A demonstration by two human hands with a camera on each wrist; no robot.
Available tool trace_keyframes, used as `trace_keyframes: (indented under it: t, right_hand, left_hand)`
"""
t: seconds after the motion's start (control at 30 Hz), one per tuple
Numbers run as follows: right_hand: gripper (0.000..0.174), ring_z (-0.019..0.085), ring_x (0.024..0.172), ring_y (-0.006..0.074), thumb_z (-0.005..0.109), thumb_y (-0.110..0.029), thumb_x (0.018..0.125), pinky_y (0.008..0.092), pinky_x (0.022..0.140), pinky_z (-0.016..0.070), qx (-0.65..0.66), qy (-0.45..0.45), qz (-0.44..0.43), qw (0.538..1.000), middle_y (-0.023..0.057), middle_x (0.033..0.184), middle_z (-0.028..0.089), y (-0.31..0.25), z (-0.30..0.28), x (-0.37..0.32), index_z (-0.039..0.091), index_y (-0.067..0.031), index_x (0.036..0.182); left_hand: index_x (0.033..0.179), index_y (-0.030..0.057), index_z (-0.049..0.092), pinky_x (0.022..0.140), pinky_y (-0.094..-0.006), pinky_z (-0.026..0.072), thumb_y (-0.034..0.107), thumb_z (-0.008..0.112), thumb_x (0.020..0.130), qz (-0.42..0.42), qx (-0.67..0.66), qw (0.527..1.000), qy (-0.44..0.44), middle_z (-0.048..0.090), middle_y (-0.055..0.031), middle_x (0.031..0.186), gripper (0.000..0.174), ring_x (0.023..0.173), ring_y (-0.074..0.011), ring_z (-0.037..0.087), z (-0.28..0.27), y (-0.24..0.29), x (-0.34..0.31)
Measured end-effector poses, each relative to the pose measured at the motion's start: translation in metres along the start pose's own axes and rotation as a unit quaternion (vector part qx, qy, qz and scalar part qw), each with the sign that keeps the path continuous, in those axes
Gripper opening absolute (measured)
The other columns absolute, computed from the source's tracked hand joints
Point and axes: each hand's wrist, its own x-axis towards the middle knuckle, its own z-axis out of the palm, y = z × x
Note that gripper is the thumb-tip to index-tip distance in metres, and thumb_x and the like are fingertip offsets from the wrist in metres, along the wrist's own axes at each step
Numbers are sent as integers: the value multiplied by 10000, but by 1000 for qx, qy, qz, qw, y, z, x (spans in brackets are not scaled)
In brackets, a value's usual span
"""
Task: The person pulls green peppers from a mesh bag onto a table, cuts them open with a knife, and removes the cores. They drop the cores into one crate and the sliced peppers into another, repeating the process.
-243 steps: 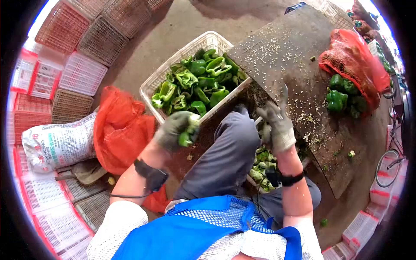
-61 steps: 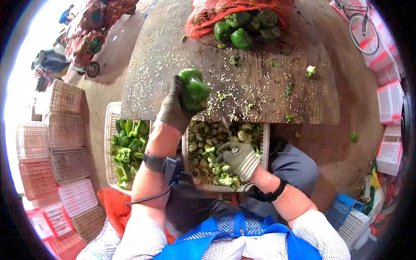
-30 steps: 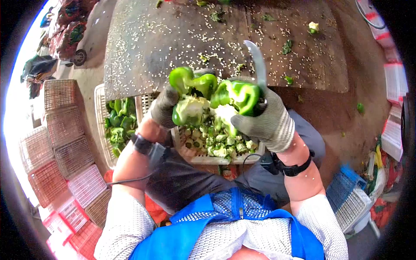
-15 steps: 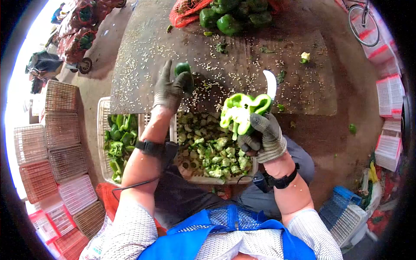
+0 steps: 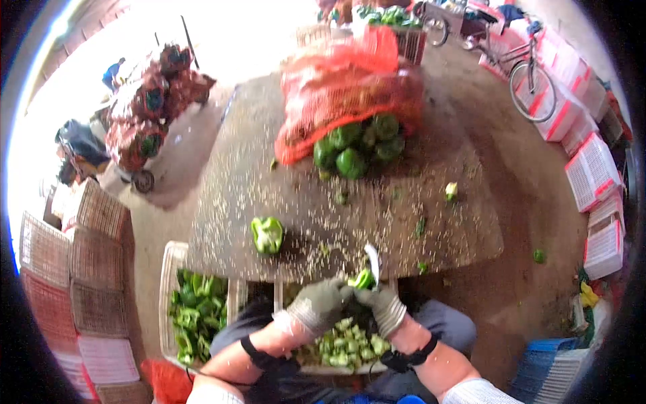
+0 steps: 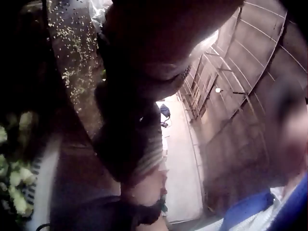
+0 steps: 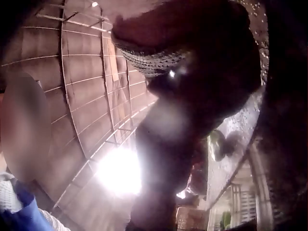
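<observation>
At lower centre of the head view, the left hand (image 5: pixel 317 304) has its grip curled round a green pepper piece (image 5: pixel 362 279), while the right hand (image 5: pixel 386 310) clasps a curved knife (image 5: pixel 373 261), blade up, just beside it. A cut pepper (image 5: pixel 267 236) rests on the tabletop (image 5: pixel 303 232), left of centre.

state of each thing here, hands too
Left hand: gripping pepper piece
Right hand: gripping knife
Knife: blade bare
Pepper piece: cut
Board: littered
Pepper on board: cut open
Net bag: mouth open
Peppers at its mouth: whole
Left crate: holding cut peppers
Pale cores: heaped
</observation>
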Motion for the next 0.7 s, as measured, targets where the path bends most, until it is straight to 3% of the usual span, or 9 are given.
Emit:
trace_keyframes:
  t: [0.03, 0.2, 0.27, 0.33, 0.43, 0.47, 0.6, 0.67, 0.7]
  right_hand:
    - [234, 601, 811, 110, 745, -141, 847, 244, 699, 490, 41, 55, 166, 984, 1, 920, 665, 11, -6, -5, 670, -53, 1050]
    - [179, 551, 734, 93, 751, -147, 832, 267, 660, 466, -61, 54, 177, 981, -26, 844, 630, -3, 9, -19, 659, -57, 957]
    - [194, 528, 716, 95, 764, -149, 802, 284, 666, 465, -74, 24, 213, 974, -31, 818, 616, 1, 8, -26, 648, -68, 934]
    - [206, 507, 709, 90, 771, -143, 788, 280, 664, 461, -172, 14, 161, 972, -36, 805, 607, 17, 1, -25, 639, -71, 930]
    - [242, 524, 741, 95, 766, -141, 772, 293, 678, 475, -156, -2, 160, 975, -25, 820, 619, 6, 4, -24, 639, -58, 961]
    - [255, 530, 748, 97, 767, -143, 766, 296, 683, 478, -183, -3, 166, 969, -20, 827, 625, 1, 4, -22, 640, -54, 969]
    - [320, 578, 773, 135, 749, -208, 765, 311, 739, 508, -202, 8, 106, 974, 31, 859, 666, 12, -3, -17, 639, -57, 1024]
    - [415, 620, 821, 152, 755, -217, 759, 318, 769, 526, -272, 0, 137, 953, 51, 935, 697, 0, -1, -16, 639, -53, 1122]
    - [392, 624, 862, 145, 736, -179, 782, 310, 795, 524, -332, 3, 109, 937, 56, 957, 699, 13, -10, -16, 638, -58, 1142]
  left_hand:
    - [1063, 87, 608, 759, -432, 545, 220, 686, 821, 0, -20, 1000, -15, 609, -148, 1046, 287, 868, -360, 649, 3, -3, -1]
    - [1153, 48, 600, 863, -361, 519, 134, 732, 737, 134, -171, 975, -40, 613, -152, 1132, 446, 995, -331, 629, 29, -44, -1]
    - [1195, 57, 602, 885, -334, 501, 85, 744, 726, 173, -319, 930, -64, 620, -125, 1138, 491, 1020, -269, 620, 18, -49, -7]
    - [1169, 55, 612, 885, -328, 498, 49, 724, 731, 154, -341, 925, -74, 621, -117, 1104, 453, 1015, -268, 614, 26, -53, -10]
    - [1133, 52, 625, 870, -335, 501, 55, 712, 749, 128, -212, 965, -83, 622, -111, 1037, 394, 976, -278, 616, 37, -48, -5]
    - [1085, 66, 635, 837, -355, 514, 98, 685, 783, 152, -192, 969, -30, 630, -118, 1005, 308, 948, -304, 623, 11, -27, -10]
    - [1050, 102, 642, 814, -376, 517, 200, 657, 822, 32, 10, 992, -125, 650, -132, 1056, 249, 969, -336, 620, 10, -16, 0]
    - [997, 103, 662, 799, -414, 525, 153, 623, 864, 37, -50, 998, -23, 646, -148, 1008, 148, 958, -310, 624, 17, -21, -9]
    - [1009, 96, 665, 797, -390, 521, 147, 619, 877, -11, -278, 959, -48, 644, -139, 1013, 149, 941, -291, 623, 20, -23, -11]
